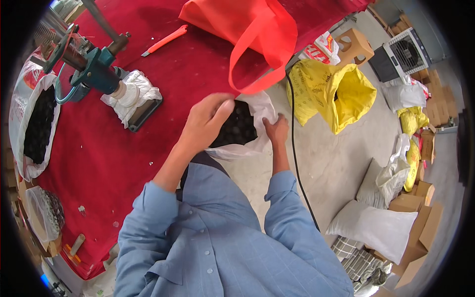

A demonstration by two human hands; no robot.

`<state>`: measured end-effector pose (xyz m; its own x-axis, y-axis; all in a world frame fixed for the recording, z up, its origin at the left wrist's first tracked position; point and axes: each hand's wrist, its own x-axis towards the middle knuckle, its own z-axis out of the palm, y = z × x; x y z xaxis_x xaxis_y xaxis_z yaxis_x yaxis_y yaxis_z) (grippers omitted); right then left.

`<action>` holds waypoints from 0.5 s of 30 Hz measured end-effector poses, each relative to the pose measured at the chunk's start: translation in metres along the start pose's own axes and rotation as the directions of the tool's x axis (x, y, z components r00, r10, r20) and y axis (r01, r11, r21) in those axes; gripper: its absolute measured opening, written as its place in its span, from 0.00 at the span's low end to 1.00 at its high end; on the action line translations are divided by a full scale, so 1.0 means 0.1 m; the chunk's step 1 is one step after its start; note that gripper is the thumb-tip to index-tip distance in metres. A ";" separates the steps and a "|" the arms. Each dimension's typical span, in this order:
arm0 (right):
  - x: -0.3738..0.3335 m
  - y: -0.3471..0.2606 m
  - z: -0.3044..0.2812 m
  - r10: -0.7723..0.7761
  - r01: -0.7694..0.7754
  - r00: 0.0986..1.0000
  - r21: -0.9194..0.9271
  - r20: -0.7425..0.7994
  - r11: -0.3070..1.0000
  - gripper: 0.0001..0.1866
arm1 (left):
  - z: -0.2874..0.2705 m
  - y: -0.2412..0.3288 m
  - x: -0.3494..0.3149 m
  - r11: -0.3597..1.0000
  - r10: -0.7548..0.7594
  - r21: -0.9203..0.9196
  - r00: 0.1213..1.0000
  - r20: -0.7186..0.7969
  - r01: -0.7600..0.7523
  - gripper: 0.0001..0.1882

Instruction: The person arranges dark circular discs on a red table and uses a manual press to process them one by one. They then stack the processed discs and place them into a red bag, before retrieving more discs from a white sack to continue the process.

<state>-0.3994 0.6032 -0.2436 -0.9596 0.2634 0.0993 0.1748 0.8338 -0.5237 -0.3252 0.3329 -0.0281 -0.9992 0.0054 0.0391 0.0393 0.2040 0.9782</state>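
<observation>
A white sack [258,106] with dark, roundish pieces [242,126] inside stands with its mouth open in front of me, beside the red-covered table. My right hand [277,129] grips the right side of its rim, thumb on the inside. At the left side of the mouth, my left hand [208,121] is curled over the rim; its fingertips are partly hidden and a little blurred. Just beyond the sack, a red fabric bag [247,29] lies on the table, its strap loop hanging towards my left hand.
On the red table [123,178] stand a green press [99,69] and a red-handled cutter [166,40]. Another sack of dark pieces [42,123] sits at far left. To the right are a yellow sack [346,99], a black cable [297,163], white sacks [373,227] and cardboard boxes [420,232].
</observation>
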 end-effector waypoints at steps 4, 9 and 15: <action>0.03 0.04 -0.08 0.112 -0.086 0.950 -0.101 0.292 0.991 0.25 | -0.29 -0.01 -0.74 0.999 -0.004 -0.035 1.000 0.018 0.005 0.18; 0.15 -0.30 -0.33 -0.083 0.074 0.989 0.075 0.120 0.994 0.13 | -0.60 0.01 -1.40 1.000 -0.009 0.014 0.997 -0.072 0.010 0.18; 0.14 -0.20 -0.32 -0.103 0.103 0.995 0.040 -0.009 0.994 0.12 | -0.85 0.14 -1.79 0.999 -0.041 -0.015 0.939 -0.341 0.038 0.15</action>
<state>-0.4089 0.6056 -0.2045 -0.9704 0.1805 0.1604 0.0657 0.8365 -0.5439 -0.1454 0.2516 -0.0036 -0.9390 -0.3374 0.0664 0.0016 0.1889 0.9820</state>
